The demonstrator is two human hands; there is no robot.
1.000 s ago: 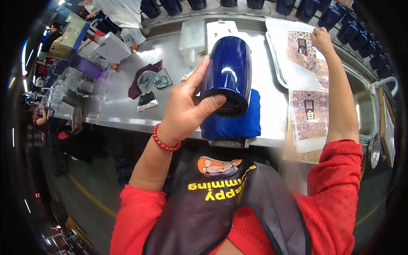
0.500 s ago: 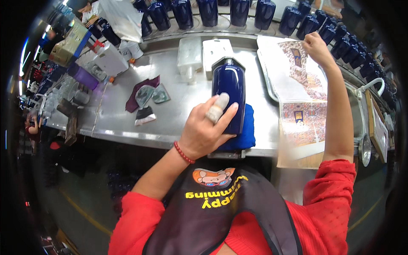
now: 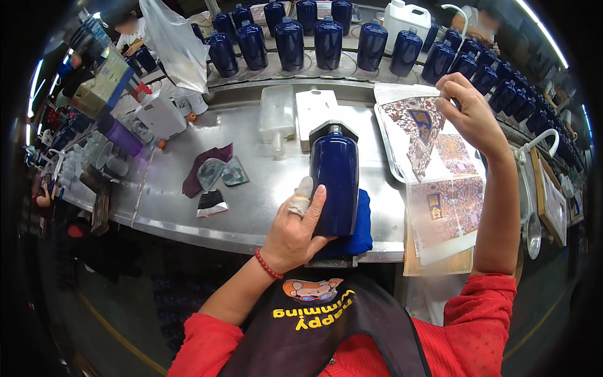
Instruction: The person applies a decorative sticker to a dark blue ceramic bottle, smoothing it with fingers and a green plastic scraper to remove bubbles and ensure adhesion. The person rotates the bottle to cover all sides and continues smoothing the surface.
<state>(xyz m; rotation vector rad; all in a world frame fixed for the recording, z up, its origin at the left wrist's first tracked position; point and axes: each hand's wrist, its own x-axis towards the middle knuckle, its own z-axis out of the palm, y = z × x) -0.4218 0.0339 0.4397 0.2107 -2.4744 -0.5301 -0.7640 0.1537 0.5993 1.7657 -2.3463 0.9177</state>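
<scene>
A glossy dark blue bottle (image 3: 335, 182) lies at the near edge of the metal worktop, its neck pointing away from me, on a folded blue cloth (image 3: 362, 220). My left hand (image 3: 294, 227), two of its fingers wrapped in pale covers, grips the bottle's left side. Over on the right, my right hand (image 3: 468, 113) pinches the upper corner of a patterned decal film (image 3: 414, 135) with a dark blue, gold-edged panel. The film hangs slanting from the fingers above a white tray (image 3: 391, 151). Under and below it lie more printed decal sheets (image 3: 447, 207).
Beyond the worktop, several blue bottles (image 3: 290, 47) stand on a curved conveyor. A clear flat bottle (image 3: 276, 119) and a white box (image 3: 314, 110) lie behind my bottle. Dark scraps (image 3: 210, 169) lie to the left, a purple bottle (image 3: 122, 135) farther left. A metal ladle (image 3: 533, 235) hangs right.
My right hand has drawn the patterned film up and its fingers have come round it. My left hand stays on the bottle. The whole view has tilted up, showing more conveyor.
</scene>
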